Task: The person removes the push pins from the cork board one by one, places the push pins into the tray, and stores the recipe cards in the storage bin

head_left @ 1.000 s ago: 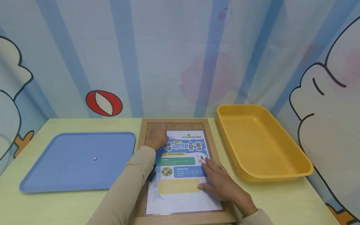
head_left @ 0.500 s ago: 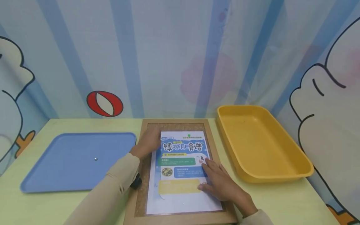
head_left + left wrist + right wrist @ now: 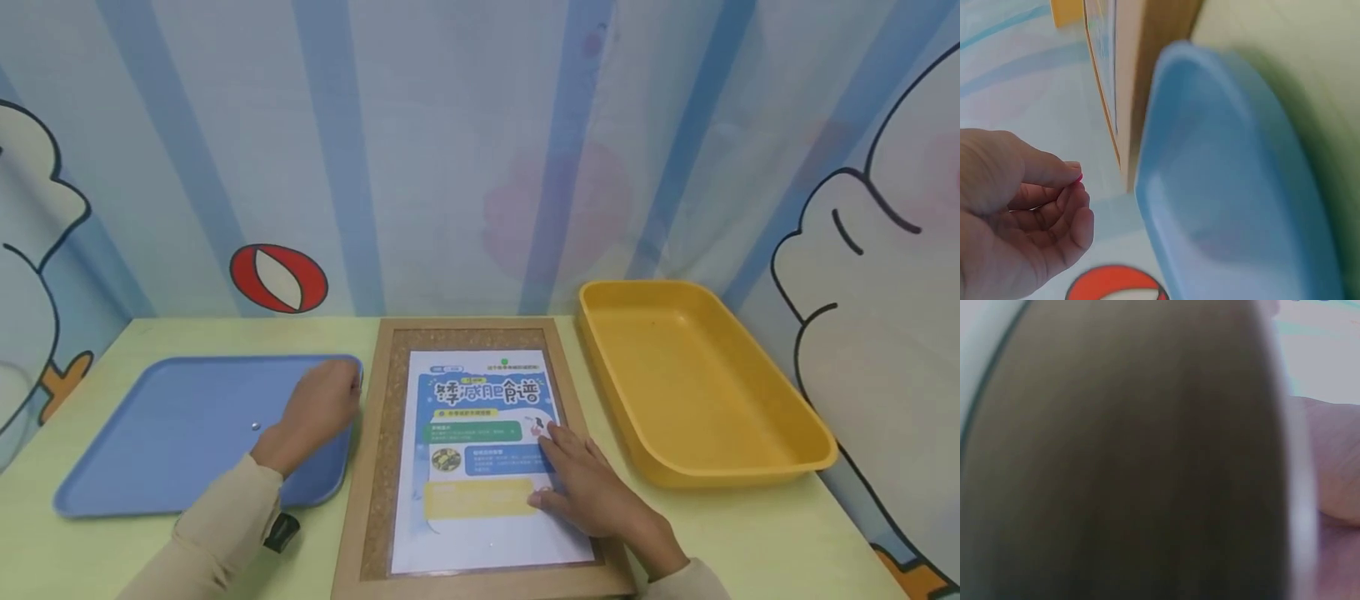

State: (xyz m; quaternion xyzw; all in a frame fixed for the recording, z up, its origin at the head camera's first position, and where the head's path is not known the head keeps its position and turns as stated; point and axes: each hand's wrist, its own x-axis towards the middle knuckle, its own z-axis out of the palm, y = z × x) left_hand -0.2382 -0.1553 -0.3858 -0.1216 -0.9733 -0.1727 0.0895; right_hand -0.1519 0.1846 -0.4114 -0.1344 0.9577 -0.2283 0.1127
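Note:
My left hand (image 3: pixel 318 408) is over the right end of the blue tray (image 3: pixel 202 433). In the left wrist view, its thumb and fingertips pinch a tiny pinkish-red object (image 3: pixel 1079 179), mostly hidden by the fingers. A printed poster sheet (image 3: pixel 480 537) with Chinese lettering lies on a wood-framed cork board (image 3: pixel 378 492). A round green dot (image 3: pixel 504 362) shows near the sheet's top edge. My right hand (image 3: pixel 588 487) rests on the sheet's right side with its fingers extended. Sleeve cloth blocks most of the right wrist view.
A deep yellow tray (image 3: pixel 697 392) stands right of the board on the pale yellow table (image 3: pixel 247 337). One small shiny spot (image 3: pixel 256 426) shows on the blue tray. A striped cartoon-print curtain (image 3: pixel 450 167) hangs behind the table.
My left hand has moved left from the sheet's upper left part, across the board's frame, to over the blue tray. My right hand has stayed in place.

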